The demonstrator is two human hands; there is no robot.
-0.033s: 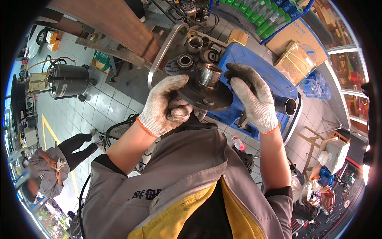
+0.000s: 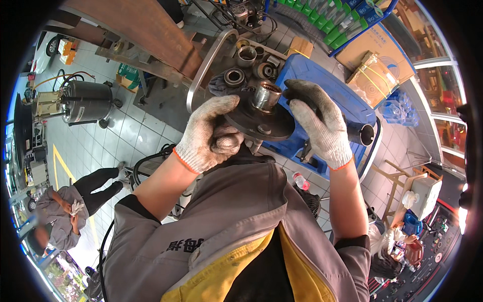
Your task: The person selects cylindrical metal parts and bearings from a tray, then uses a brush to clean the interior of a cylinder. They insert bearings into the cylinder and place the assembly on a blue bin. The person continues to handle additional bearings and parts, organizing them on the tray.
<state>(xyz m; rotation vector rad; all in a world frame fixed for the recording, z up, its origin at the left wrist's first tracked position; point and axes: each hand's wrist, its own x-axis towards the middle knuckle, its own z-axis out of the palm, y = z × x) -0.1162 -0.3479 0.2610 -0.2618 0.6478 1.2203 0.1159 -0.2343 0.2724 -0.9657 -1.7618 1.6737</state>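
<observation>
My left hand (image 2: 209, 133), in a soiled white knit glove with an orange cuff, is closed on the left rim of a wheel hub (image 2: 256, 118). The hub has a dark round flange, with a bolt head near its close edge. A shiny metal sleeve (image 2: 266, 95) stands up from its middle, brownish grease inside its mouth. To the right of the sleeve is my right hand (image 2: 319, 118), gloved the same way. Its fingers are curved and apart from the thumb, with nothing gripped between them; whether a fingertip touches the sleeve cannot be told.
Behind the hub, bearing rings (image 2: 234, 77) and metal cups (image 2: 246, 56) lie on a metal-framed cart. A blue plastic lid (image 2: 322, 80) lies to the right, beside a dark pipe end (image 2: 366, 134). Cardboard boxes (image 2: 373, 78) stand farther right. A person (image 2: 63, 211) is at the far left.
</observation>
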